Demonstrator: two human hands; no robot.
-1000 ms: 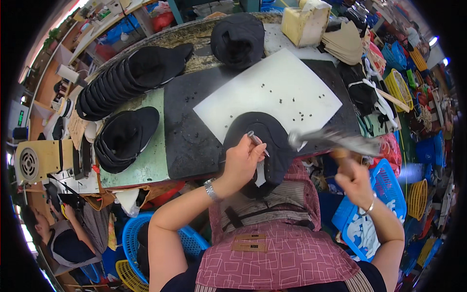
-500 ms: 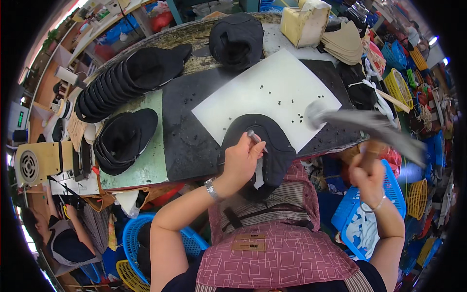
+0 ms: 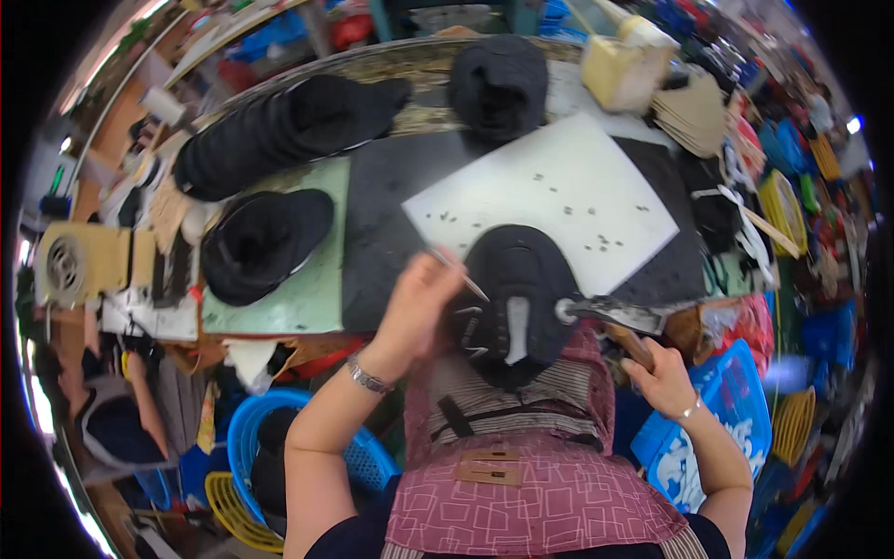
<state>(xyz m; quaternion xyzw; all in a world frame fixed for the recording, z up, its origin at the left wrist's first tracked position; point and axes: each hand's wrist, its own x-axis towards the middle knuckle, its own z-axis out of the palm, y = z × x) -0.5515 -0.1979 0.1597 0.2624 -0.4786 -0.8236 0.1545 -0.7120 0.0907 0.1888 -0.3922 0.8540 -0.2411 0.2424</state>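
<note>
A black cap (image 3: 535, 270) lies at the table's near edge, its opening toward me with a pale strip inside. Just left of it, my left hand (image 3: 417, 296) is closed around a slim metal punch (image 3: 463, 277) that slants down toward the cap. My right hand (image 3: 665, 380) grips the wooden handle of a hammer (image 3: 619, 313). The round hammer face is at the cap's right side; whether it touches cannot be told. Under the cap's far part lies a white board (image 3: 559, 191) dotted with small black bits.
Stacked black caps (image 3: 270, 135) stand at the far left, with more caps (image 3: 265, 244) nearer and another cap (image 3: 498, 88) at the back. A yellowish block (image 3: 624, 70) sits back right. Blue baskets (image 3: 256, 415) flank my lap. Another person's arm (image 3: 144, 401) shows at lower left.
My left hand has lifted the punch off the cap and moved left. The hammer has come down and left, from over the board's right side to the cap's right edge. The view has shifted.
</note>
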